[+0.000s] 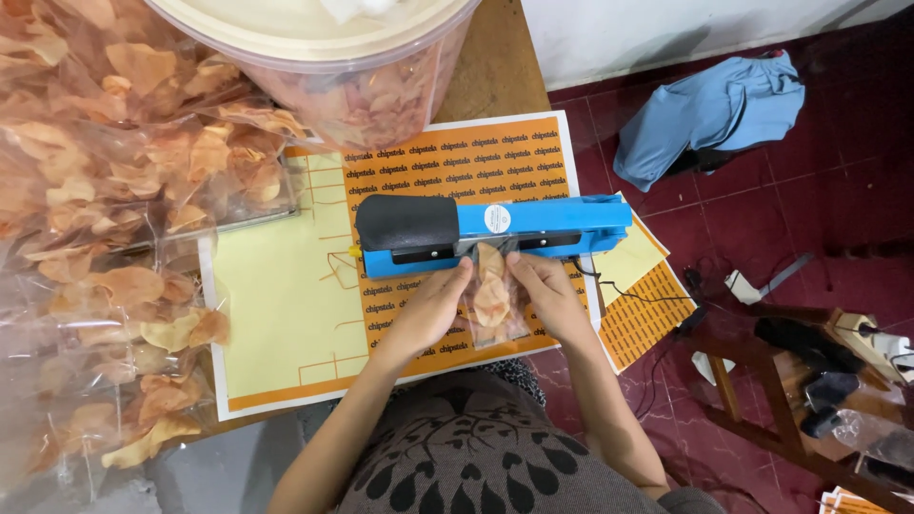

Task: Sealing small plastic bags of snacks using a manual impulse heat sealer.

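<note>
Head view, landmark: the blue heat sealer lies across my surface, its long axis left to right, black handle end at the left.
Bag: 1 small clear bag of chips sits just in front of the sealer, its mouth tucked under the middle of the sealing bar.
Bag axis: long axis runs from me toward the sealer, open end pointing away from me, at a right angle to the bar.
Left hand: fingers curled, pinching the bag's left edge right at the sealer's front.
Right hand: fingers curled, pinching the bag's right edge, touching the sealer's front.
Step, as I judge it: lining up the bag's mouth in the sealer.
Next move calls for: a flat, taut mouth and 1 hand free for the handle.
Left of the sealer: filled chip bags heaped up.
Behind the sealer: a big chip tub.
Under the sealer: orange and yellow printed sheets.
</note>
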